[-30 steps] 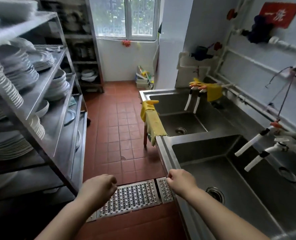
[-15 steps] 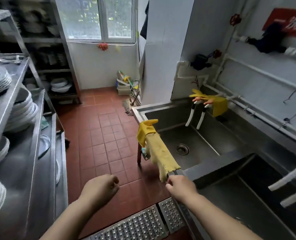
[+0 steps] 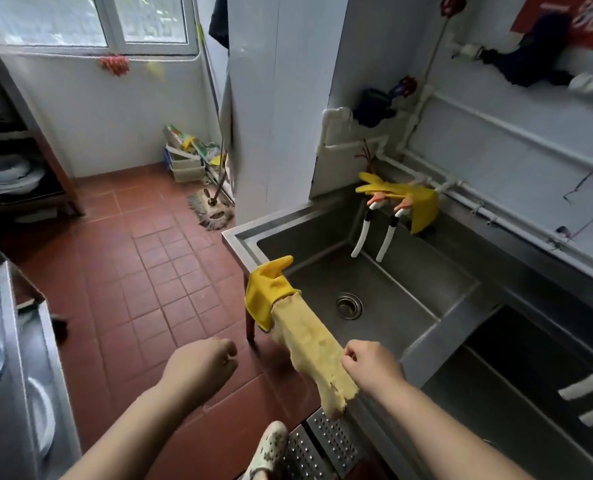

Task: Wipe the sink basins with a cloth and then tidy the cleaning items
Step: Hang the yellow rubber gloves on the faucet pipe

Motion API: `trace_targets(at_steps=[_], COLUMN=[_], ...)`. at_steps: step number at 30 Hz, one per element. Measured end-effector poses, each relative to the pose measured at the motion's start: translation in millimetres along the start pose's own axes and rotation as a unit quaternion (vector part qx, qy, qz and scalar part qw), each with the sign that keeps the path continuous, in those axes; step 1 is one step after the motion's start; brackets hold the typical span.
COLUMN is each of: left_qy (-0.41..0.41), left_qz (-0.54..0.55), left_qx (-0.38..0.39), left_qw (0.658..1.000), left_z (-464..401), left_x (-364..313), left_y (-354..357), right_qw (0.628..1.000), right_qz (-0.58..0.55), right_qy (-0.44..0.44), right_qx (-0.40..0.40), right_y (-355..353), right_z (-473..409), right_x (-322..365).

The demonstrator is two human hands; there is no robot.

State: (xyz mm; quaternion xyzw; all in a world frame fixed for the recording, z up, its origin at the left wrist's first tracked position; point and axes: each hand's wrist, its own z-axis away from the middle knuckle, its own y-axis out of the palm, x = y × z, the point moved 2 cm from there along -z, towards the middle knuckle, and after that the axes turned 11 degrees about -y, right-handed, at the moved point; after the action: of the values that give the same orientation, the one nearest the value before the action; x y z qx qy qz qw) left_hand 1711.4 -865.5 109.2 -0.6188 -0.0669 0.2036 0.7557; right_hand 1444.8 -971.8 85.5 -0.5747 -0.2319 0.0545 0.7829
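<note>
A pale yellow cloth (image 3: 314, 344) hangs over the front rim of the far steel sink basin (image 3: 385, 282), with a yellow rubber glove (image 3: 265, 289) draped just beyond it on the same rim. My right hand (image 3: 371, 363) pinches the cloth's near edge at the rim. My left hand (image 3: 201, 362) floats over the red tile floor as a loose fist, holding nothing. The near basin (image 3: 517, 382) lies dark at the right. A second yellow glove (image 3: 409, 199) hangs over the far basin's taps.
White tap spouts (image 3: 374, 240) reach into the far basin, and two more (image 3: 589, 393) over the near one. A steel rack with plates (image 3: 14, 375) stands on the left. A mop (image 3: 213, 209) leans by the pillar. A floor drain grate (image 3: 323, 448) and my shoe (image 3: 267, 448) are below.
I have stepped forward along the sinks, so the cloth and far basin are closer. My right hand slid from the rim of the near basin up to the cloth and closed on it.
</note>
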Motion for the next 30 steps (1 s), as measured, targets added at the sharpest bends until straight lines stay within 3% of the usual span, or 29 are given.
trace_targets(at_steps=[10,16,18,25,30], left_qy=[0.033,0.063,0.070,0.077,0.098], left_qz=[-0.037,-0.038,-0.039,-0.027,-0.027], left_qx=[0.007,0.026,0.042,0.056,0.069], left_qw=[0.999,0.997,0.996,0.995,0.992], left_z=[-181,-261,-279,-325,-345], left_x=[-16,-32,-36,-49,-48], left_y=[-30,-34,-29,-16,-3], right_qw=[0.993,0.952,0.941,0.947,0.930], right_qz=[-0.013,0.023,0.046,0.193,0.175], right_qy=[0.048,0.019,0.026,0.161,0.166], right_qx=[-0.111,-0.304,-0.335,-0.201,-0.278], right_y=[-79,-169,-192,-212,-216], right_z=[-182,-280,-306,-369,-380], right_x=[-46,-66,-78,-115,-121])
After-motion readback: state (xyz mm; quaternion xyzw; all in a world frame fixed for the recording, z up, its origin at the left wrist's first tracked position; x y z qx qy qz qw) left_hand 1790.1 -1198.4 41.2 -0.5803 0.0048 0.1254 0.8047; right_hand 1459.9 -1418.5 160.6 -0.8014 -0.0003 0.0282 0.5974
